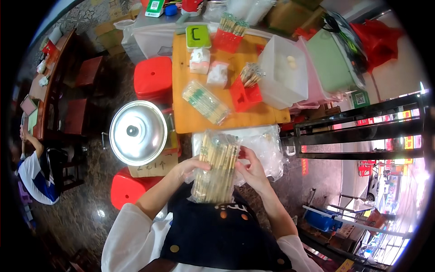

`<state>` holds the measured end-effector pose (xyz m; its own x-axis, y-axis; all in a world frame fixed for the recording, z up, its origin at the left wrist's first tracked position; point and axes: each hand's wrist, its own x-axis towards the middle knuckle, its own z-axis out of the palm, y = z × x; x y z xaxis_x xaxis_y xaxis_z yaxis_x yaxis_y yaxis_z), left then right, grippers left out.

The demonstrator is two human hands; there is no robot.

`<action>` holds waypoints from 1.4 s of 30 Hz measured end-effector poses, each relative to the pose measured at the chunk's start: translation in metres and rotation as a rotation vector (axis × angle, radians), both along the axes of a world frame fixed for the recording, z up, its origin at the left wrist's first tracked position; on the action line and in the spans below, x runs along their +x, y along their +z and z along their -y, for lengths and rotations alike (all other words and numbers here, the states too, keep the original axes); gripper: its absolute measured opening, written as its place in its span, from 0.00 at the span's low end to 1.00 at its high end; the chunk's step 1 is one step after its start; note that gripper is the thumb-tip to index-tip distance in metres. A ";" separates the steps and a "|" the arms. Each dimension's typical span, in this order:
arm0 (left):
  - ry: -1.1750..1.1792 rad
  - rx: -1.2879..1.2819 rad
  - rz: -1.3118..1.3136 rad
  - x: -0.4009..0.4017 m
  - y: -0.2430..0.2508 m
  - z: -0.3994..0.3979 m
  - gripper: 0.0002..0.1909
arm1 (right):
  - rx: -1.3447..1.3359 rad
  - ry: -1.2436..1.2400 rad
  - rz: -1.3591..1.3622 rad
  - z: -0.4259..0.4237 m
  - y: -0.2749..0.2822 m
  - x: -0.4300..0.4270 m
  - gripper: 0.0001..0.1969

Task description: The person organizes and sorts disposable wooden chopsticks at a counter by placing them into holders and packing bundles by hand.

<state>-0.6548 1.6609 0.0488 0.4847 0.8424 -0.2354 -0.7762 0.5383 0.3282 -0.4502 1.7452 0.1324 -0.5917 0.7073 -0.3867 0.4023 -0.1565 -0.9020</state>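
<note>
A clear plastic pack of wrapped bamboo chopsticks [217,170] is held upright before my apron. My left hand [197,167] grips its left side, thumb across the front. My right hand [250,170] is at its right edge, fingers curled against the plastic. Beyond, on the wooden table [190,119], lies another pack of chopsticks [206,102] with green print. A red holder [245,97] with chopsticks stands right of it, and a second red holder [228,40] full of chopsticks is farther back. Two small white tissue packs [217,74] sit between them.
A white bin [283,73] stands at the table's right, and a green box [198,37] at its back left. Clear plastic bags [263,153] lie right of my hands. To the left are a round metal lid [138,132] and red stools [153,76]. A person [40,176] sits far left.
</note>
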 end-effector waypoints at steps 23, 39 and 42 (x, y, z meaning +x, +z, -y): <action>-0.085 0.133 -0.336 0.037 0.026 -0.062 0.36 | -0.331 -0.144 -0.296 -0.085 -0.001 0.001 0.20; -0.036 0.059 -0.350 0.041 0.000 -0.059 0.40 | -0.363 -0.437 -0.507 -0.130 -0.002 0.007 0.19; 0.006 0.040 -0.320 0.044 0.008 -0.057 0.39 | -0.333 -0.345 -0.416 -0.116 -0.006 0.002 0.19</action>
<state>-0.6111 1.7180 0.0571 0.3868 0.8564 -0.3421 -0.6333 0.5163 0.5765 -0.4484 1.8608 0.1260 -0.4994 0.7656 -0.4057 -0.0956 -0.5140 -0.8524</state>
